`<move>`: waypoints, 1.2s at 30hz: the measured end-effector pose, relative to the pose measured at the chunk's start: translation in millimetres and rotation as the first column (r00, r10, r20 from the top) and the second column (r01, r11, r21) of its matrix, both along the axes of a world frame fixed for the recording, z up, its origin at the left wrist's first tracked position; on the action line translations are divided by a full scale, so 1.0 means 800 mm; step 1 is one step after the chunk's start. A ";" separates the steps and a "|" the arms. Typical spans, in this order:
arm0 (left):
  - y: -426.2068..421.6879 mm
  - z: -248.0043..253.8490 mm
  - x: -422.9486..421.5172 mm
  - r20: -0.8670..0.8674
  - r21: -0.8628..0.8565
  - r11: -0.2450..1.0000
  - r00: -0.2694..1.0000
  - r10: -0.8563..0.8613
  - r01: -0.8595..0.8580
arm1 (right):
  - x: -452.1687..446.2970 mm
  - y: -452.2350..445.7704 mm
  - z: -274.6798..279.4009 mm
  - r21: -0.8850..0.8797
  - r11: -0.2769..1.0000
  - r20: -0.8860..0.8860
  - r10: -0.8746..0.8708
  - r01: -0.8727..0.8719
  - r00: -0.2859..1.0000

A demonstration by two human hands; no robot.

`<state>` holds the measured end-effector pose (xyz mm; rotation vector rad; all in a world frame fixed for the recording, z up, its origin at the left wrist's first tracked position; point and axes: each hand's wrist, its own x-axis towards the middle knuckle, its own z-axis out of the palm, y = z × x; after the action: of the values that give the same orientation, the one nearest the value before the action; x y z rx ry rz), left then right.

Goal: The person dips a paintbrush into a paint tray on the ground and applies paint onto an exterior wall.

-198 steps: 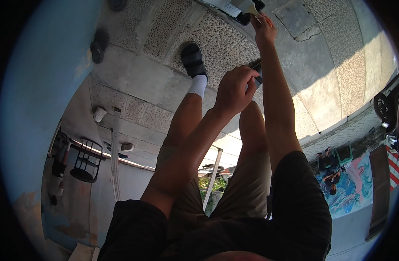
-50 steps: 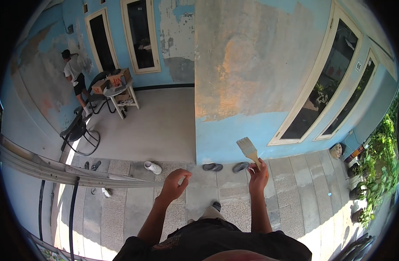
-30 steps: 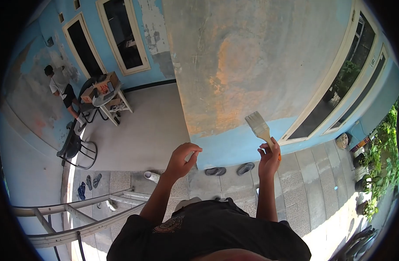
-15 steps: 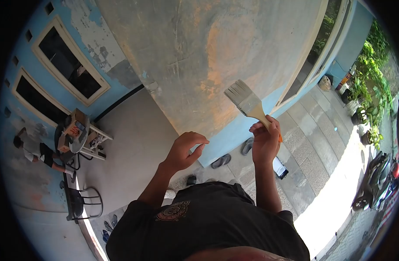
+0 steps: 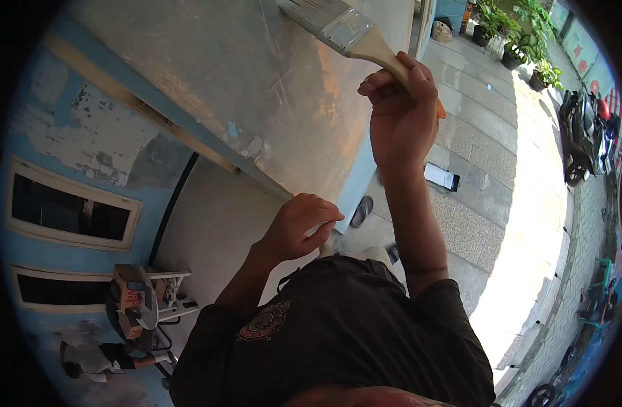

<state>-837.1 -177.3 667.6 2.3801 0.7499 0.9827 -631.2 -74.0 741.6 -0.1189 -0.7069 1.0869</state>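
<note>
We are grasping the brush by its wooden handle in our right hand, its bristles pointing leftward and up from that hand over the patchy wall; our left hand is hovering released, loosely curled, with a dark sandal lying to its right

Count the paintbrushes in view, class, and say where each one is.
1: the paintbrush in the wearer's right hand, in front of the patchy wall. Others may be hidden.
</note>
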 end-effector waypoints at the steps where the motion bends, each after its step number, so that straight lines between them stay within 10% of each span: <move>1: 0.003 -0.001 -0.002 0.011 0.018 1.000 1.000 -0.014 0.014 | -0.002 0.000 -0.017 -0.043 0.999 0.000 0.002 -0.002 1.000; 12: 0.008 -0.021 -0.014 0.003 -0.072 0.993 0.995 -0.096 0.096 | 0.028 -0.054 -0.336 -0.635 0.772 -0.011 -0.057 0.037 0.998; 19: 0.009 -0.030 -0.004 -0.005 -0.089 0.987 0.991 -0.133 0.132 | 0.034 -0.022 -0.272 -0.570 0.766 0.455 -0.004 0.295 0.890; 27: 0.010 -0.023 0.001 -0.003 -0.104 0.983 0.988 -0.152 0.151 | 0.055 -0.012 -0.049 -0.002 0.974 0.301 -0.217 0.229 0.928; 36: 0.006 -0.033 -0.001 -0.003 -0.122 0.980 0.987 -0.159 0.158 | 0.017 0.019 -0.277 -0.370 0.924 -0.055 0.083 -0.097 0.995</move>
<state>-838.0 -172.3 641.5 2.3027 0.5957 0.8331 -617.5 -58.9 520.0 -0.3933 -0.4673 1.3010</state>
